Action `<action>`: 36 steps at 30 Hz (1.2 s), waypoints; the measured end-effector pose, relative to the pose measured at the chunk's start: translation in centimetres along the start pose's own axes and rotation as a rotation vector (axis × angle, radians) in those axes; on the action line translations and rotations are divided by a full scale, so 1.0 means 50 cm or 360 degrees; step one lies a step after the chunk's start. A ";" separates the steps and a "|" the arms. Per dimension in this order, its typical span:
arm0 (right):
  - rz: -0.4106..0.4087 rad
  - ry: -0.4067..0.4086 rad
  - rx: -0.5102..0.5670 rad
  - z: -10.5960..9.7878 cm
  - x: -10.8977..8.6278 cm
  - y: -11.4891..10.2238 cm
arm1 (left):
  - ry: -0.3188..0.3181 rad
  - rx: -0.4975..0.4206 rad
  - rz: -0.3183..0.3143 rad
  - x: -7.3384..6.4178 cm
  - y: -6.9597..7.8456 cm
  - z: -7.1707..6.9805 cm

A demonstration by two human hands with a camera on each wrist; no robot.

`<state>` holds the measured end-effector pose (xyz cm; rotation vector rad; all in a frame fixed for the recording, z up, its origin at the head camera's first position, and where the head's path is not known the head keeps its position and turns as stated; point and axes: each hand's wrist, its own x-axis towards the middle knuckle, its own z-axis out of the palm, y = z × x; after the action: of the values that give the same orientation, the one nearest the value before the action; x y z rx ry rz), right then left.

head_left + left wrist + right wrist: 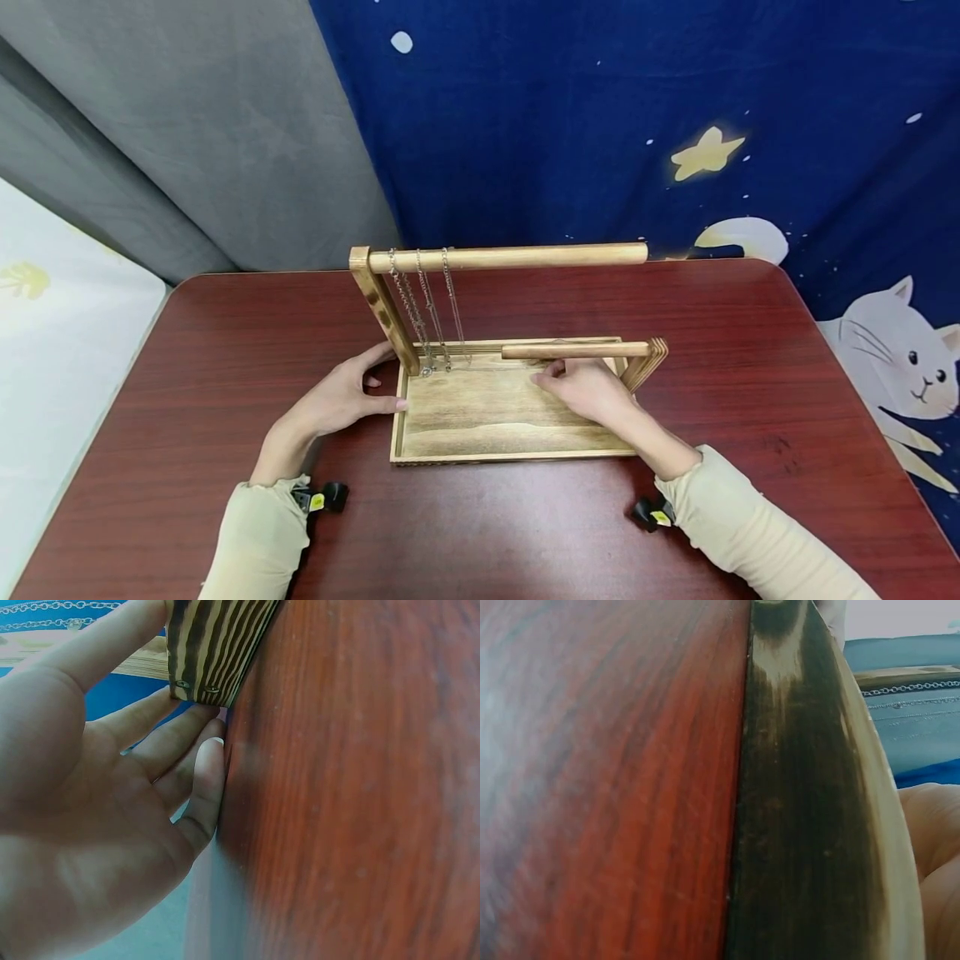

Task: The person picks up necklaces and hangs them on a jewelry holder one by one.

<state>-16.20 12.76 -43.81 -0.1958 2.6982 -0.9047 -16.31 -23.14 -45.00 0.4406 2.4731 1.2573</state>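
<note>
A wooden jewelry stand has a shallow tray base and two bars on posts. Several thin chain necklaces hang at the left end of the taller upper bar. My left hand holds the tray's left end, thumb over the rim and fingers toward the back corner by the post. The left wrist view shows fingertips at the striped end wall. My right hand is over the tray with bent fingers, partly beneath the lower bar; I cannot tell whether it pinches anything.
The stand rests on a reddish-brown table. A right post carries the lower bar beside my right wrist. Behind the table hang a grey curtain and a blue curtain with stars and a cat.
</note>
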 end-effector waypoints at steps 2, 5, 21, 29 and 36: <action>-0.0021 0.0009 -0.0032 0.003 0.003 0.001 | -0.0001 -0.0001 0.0003 0.001 -0.001 0.000; -0.0069 0.0027 -0.0089 0.006 0.007 0.001 | -0.0002 -0.0006 0.0005 0.002 0.000 0.001; -0.0243 0.0051 0.0115 0.018 0.022 -0.003 | -0.0012 0.0005 -0.0023 -0.002 0.003 -0.005; -0.0288 0.0075 0.0088 0.021 0.026 -0.006 | -0.0010 -0.0001 0.0001 0.000 0.006 -0.004; -0.0139 0.0065 0.0032 0.025 0.024 -0.015 | -0.0015 0.0006 -0.0008 0.000 0.005 -0.002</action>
<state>-16.91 11.21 -44.57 -0.2964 2.7353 -0.9706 -16.30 -23.07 -44.75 0.4402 2.4676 1.2457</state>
